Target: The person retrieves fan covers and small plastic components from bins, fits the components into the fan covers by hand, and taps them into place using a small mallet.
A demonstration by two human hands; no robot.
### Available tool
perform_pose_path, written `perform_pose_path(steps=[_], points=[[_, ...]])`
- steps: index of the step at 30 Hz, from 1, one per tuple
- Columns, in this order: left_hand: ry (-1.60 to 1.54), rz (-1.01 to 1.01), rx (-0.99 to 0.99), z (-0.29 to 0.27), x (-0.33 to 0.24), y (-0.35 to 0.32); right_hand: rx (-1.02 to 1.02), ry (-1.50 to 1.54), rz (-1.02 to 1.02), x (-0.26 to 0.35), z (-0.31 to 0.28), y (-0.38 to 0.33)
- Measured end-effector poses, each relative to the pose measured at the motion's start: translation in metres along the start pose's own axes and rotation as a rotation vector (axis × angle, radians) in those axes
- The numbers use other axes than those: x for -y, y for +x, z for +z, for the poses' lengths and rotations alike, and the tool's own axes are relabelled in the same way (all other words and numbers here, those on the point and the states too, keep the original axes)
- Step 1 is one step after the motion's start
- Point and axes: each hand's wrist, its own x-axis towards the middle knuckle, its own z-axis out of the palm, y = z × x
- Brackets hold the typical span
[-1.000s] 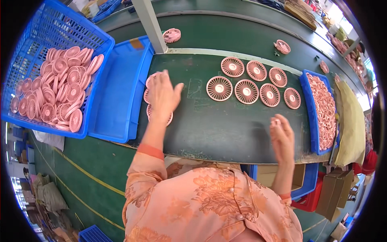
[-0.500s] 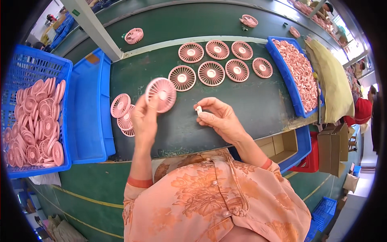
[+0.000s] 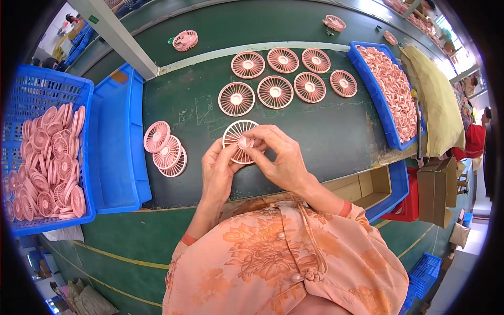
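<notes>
Blue crate (image 3: 31, 105) of pink grilles stood off the bench's left edge, beside a blue tray (image 3: 113, 152). Three loose grilles (image 3: 165, 152) lay left of the hands. Left hand (image 3: 218, 173) gripped a pink fan grille (image 3: 239, 140) above the bench's near edge; right hand (image 3: 278, 157) pinched a small cap at its centre. Seven grilles (image 3: 286, 79) lay toward the far edge; a blue bin (image 3: 375, 100) of small pink parts sat at the right edge.

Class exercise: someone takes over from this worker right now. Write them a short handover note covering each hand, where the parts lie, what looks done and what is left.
Left hand: holds a pink fan grille by its edge.
Right hand: presses a small round cap on the grille's centre.
Done: seven grilles with centres lie in two rows further back on the table.
Left: three stacked grilles beside the left hand, many more in the blue basket; small pink parts fill the blue tray on the right.
</notes>
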Motion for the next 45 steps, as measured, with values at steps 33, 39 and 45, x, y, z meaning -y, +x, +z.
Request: perform_pose_path(steps=[33,39,45], points=[[0.328,0.212,0.131,0.018,0.010,0.025,0.053,0.751,0.467,-0.039,-0.023,-0.003],[0.395,0.191,0.158,0.024,0.006,0.032,0.163,0.890,0.591,-0.038,-0.046,0.011],[0.439,0.169,0.207,0.031,-0.003,0.036,0.233,0.940,0.572,-0.043,-0.054,0.016]])
